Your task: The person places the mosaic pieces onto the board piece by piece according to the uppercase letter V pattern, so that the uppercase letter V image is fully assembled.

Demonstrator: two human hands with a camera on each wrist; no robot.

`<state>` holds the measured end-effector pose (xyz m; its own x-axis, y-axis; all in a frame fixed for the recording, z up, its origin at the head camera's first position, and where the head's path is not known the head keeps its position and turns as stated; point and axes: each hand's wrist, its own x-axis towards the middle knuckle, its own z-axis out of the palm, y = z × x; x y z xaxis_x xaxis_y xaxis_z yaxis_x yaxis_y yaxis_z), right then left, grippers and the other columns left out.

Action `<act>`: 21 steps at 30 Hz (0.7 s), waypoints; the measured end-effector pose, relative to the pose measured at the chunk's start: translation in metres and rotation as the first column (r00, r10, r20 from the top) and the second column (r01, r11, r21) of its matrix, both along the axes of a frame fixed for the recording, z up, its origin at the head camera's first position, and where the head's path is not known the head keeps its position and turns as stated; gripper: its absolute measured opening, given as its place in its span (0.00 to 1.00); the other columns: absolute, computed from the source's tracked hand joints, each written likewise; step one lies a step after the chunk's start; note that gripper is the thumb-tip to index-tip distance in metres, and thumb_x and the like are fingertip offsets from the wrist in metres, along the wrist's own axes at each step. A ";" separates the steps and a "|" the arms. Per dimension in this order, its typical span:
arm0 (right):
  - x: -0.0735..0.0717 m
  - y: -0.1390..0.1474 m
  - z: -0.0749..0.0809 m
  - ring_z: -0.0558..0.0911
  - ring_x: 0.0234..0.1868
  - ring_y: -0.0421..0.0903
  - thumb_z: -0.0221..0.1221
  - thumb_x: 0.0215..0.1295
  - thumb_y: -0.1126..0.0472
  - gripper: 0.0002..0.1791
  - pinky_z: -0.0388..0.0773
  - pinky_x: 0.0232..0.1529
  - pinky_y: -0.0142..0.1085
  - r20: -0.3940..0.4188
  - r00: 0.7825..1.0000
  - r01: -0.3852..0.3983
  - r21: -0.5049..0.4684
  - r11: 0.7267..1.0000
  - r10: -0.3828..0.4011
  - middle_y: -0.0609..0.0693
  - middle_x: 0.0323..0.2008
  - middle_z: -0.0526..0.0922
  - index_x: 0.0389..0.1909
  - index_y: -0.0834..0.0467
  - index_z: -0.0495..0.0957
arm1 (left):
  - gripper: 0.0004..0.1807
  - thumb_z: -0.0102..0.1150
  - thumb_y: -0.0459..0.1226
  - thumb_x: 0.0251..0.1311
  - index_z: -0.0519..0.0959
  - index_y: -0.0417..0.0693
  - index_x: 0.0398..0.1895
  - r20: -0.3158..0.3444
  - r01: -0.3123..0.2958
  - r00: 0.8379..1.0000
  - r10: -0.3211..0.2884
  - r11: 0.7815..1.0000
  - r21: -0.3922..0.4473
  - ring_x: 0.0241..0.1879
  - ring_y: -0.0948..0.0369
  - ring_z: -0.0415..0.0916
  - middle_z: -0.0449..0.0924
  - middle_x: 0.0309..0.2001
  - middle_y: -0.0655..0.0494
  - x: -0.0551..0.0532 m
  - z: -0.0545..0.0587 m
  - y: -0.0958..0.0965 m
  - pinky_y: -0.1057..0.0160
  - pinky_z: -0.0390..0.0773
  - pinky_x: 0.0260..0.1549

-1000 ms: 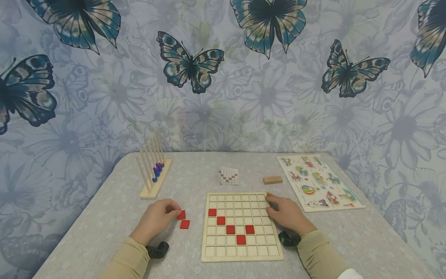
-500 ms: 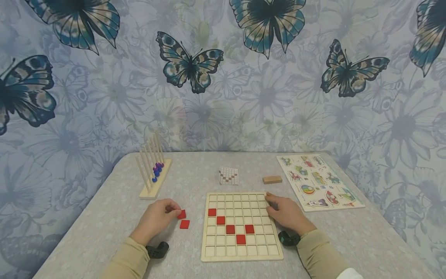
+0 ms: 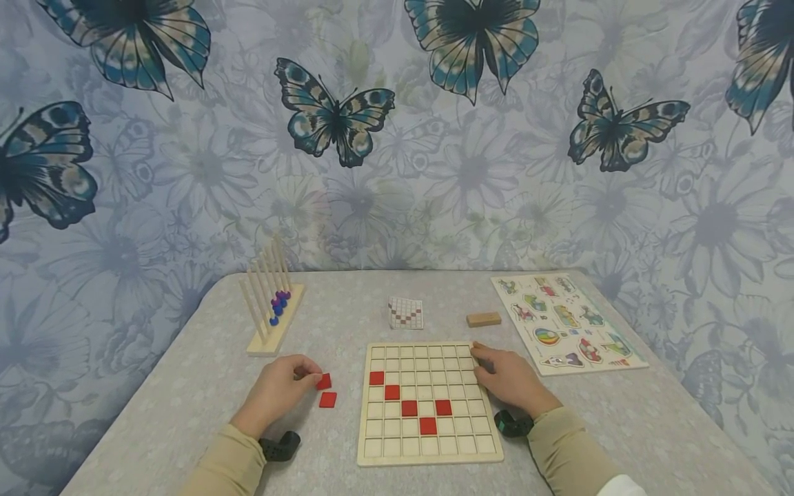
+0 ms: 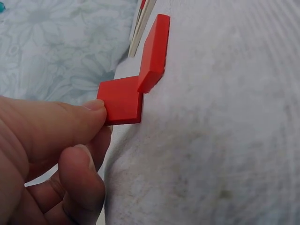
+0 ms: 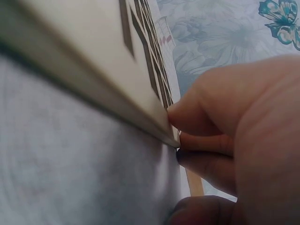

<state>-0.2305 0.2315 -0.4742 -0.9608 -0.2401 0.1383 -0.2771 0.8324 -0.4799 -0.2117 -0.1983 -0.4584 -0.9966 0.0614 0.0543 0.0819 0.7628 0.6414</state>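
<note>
My left hand (image 3: 279,387) pinches a red square tile (image 4: 121,101) between thumb and fingers, left of the wooden grid board (image 3: 449,446). A second red tile (image 3: 328,399) lies loose on the table just in front of it; in the left wrist view it overlaps the held tile's corner. Several red tiles, such as this red tile (image 3: 428,426), sit in the board's cells, slanting down from the left and rising by one on the right. My right hand (image 3: 511,379) holds the board's right edge near the far corner, the thumb (image 5: 180,115) at its upper face.
Behind the board lie a small pattern card (image 3: 406,313) with a marked grid and a wooden block (image 3: 484,319). A picture puzzle board (image 3: 567,324) occupies the far right. At far left stands a peg rack (image 3: 263,341) with blue and purple beads.
</note>
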 end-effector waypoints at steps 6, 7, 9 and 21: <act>-0.001 0.000 0.000 0.75 0.70 0.59 0.60 0.71 0.58 0.25 0.72 0.67 0.55 -0.004 1.000 -0.004 0.000 1.000 0.004 0.54 0.70 0.76 0.66 0.61 0.77 | 0.04 0.71 0.39 0.62 0.86 0.50 0.35 -0.007 0.004 1.000 -0.004 1.000 0.029 0.34 0.63 0.78 0.84 0.31 0.62 0.000 0.000 0.000 0.61 0.77 0.34; -0.001 0.000 -0.001 0.75 0.70 0.60 0.60 0.71 0.58 0.25 0.72 0.67 0.55 -0.004 1.000 -0.003 0.001 1.000 0.003 0.54 0.70 0.76 0.66 0.61 0.78 | 0.04 0.71 0.39 0.62 0.86 0.50 0.35 -0.009 0.007 1.000 -0.006 0.999 0.034 0.34 0.63 0.78 0.84 0.31 0.62 0.000 0.001 0.001 0.62 0.77 0.32; -0.001 0.000 -0.001 0.74 0.70 0.60 0.60 0.71 0.58 0.25 0.72 0.67 0.55 -0.003 1.000 0.000 0.000 1.000 0.000 0.54 0.70 0.76 0.66 0.61 0.78 | 0.02 0.70 0.38 0.62 0.86 0.50 0.36 -0.012 0.008 1.000 -0.008 0.999 0.043 0.33 0.63 0.78 0.84 0.31 0.62 0.000 0.001 0.001 0.62 0.77 0.31; -0.002 0.001 0.000 0.75 0.69 0.60 0.60 0.71 0.58 0.25 0.72 0.66 0.55 -0.002 1.000 0.003 0.019 1.000 -0.003 0.54 0.70 0.76 0.67 0.60 0.78 | 0.04 0.70 0.38 0.63 0.87 0.50 0.39 0.005 0.022 1.000 -0.024 0.974 0.227 0.35 0.61 0.78 0.86 0.35 0.58 -0.005 -0.001 0.019 0.63 0.78 0.31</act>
